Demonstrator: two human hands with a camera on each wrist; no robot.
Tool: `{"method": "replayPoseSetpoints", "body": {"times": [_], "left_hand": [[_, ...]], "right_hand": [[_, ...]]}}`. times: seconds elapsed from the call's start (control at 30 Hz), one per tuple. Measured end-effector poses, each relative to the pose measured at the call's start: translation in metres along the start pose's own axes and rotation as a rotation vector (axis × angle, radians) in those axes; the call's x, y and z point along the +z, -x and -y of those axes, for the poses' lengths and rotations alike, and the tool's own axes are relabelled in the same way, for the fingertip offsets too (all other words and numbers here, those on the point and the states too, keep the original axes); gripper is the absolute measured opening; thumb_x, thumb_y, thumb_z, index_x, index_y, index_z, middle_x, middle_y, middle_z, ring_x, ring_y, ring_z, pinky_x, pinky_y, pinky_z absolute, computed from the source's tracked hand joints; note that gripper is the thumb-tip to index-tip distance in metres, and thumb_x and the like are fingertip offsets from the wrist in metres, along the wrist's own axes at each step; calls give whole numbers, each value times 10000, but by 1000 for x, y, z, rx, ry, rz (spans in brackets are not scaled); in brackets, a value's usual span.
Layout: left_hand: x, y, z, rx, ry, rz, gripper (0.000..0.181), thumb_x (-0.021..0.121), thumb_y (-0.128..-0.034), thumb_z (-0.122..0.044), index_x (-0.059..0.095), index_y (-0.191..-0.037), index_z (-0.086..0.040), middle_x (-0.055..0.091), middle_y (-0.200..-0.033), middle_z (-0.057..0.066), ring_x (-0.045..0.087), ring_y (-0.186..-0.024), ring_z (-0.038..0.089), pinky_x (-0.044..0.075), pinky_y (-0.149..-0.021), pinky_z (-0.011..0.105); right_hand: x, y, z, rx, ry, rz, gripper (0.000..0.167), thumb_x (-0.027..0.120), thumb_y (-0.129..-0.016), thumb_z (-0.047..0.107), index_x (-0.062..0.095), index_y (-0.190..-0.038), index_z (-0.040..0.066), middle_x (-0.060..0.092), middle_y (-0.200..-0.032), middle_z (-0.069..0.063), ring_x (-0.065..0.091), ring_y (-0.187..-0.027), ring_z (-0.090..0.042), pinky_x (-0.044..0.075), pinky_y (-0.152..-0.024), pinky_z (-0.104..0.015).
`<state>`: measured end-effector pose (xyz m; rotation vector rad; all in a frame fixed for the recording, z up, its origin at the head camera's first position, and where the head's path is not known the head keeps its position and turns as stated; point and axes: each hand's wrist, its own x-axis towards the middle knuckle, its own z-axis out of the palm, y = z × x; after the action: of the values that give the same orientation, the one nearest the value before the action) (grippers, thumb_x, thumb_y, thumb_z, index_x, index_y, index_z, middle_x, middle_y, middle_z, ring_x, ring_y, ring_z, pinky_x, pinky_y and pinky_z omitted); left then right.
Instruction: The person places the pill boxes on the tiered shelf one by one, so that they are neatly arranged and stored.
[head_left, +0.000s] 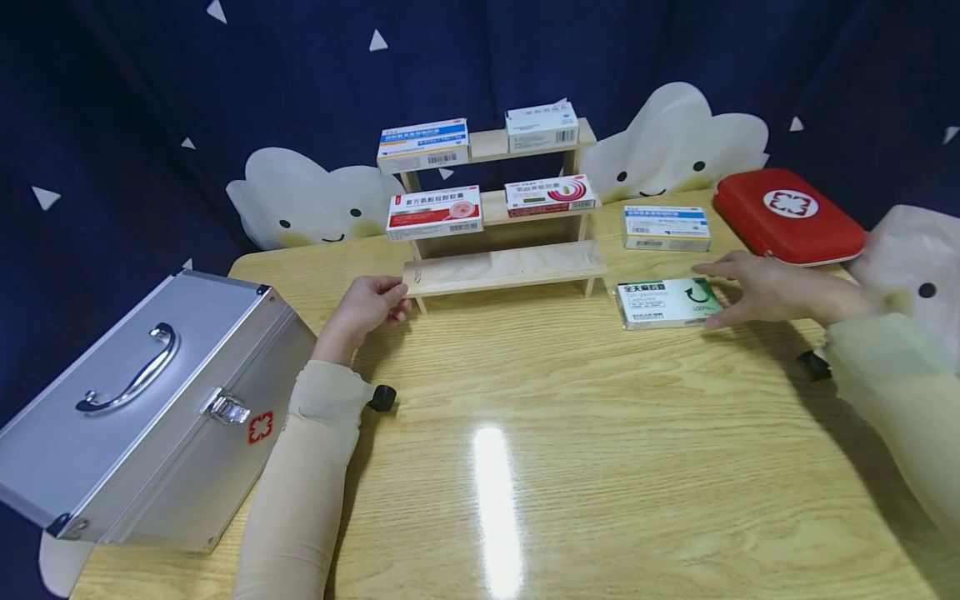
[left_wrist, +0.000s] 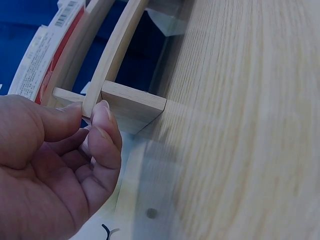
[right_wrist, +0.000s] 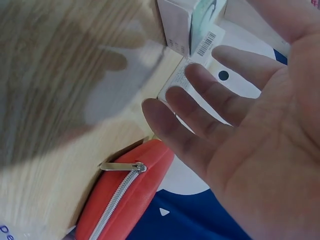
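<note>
- The silver case stands closed at the left, its latch fastened and a curved handle on top; its contents are hidden.
- The red case lies zipped at the far right.
- The wooden rack bears four cartons: a blue-and-white box and a pale box on top, a left red-and-white box and a right red-and-white box on the middle shelf.
- The left hand pinches the left end of the rack's lowest shelf between thumb and fingers.
- The green-and-white box lies on the table, right of the rack, before a second blue-and-white box.
- The right hand grasps nothing, fingers extended and spread at the green-and-white box's right end; I cannot tell whether it touches.
- The green-and-white box reads "全天麻胶囊", "Capsules" and "100%"; several cartons show barcodes.
- Both cases carry red-and-white cross emblems.
- The table is light wood-grained, with a bright reflection.
- Behind hangs a navy curtain with white triangles and smiling clouds.
</note>
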<state>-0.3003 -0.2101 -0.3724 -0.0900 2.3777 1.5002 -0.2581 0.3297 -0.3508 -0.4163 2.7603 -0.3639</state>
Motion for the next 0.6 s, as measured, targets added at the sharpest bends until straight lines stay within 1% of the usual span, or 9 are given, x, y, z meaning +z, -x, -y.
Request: {"method": "replayPoseSetpoints", "body": {"times": [0.17,0.3,0.5,0.6], "left_hand": [[0,-1,2,1,1,-1,405,445,-1075,-192,471,-1425,10,604,-1105,181,576,-781,166,509,-705,260],[0,-1,2,1,1,-2,410,445,-1075,-192,465,-1431,9,605,-1105,179,577,-778,163,512,-703,257],[1,1,1,5,-3,-2,408,446,-1074,-195,470,-1429,6,600,-1110,186,574,-781,166,513,-709,265],[1,1,0,10,11,0,415,446,-1074,-185,459,-1436,20,598,-1114,198,575,-776,161,515,-710,268]], "right_hand": [[4,-4,1,2,7,1,1094,850,-667,585,410,-1486,8,391,-1377,-297,431,-1188,-450,402,-941,-656],[7,-7,2,-12,17,-8,1049,853,-679,565,447,-1457,-10,419,-1345,-294,445,-1168,-440,408,-944,-644],[9,-11,2,27,25,-8,1014,854,-679,562,483,-1436,-2,422,-1330,-284,454,-1142,-439,407,-937,-648],[9,-13,3,50,17,-4,1015,855,-677,560,482,-1435,-4,422,-1320,-281,453,-1119,-429,415,-931,-639]]}}
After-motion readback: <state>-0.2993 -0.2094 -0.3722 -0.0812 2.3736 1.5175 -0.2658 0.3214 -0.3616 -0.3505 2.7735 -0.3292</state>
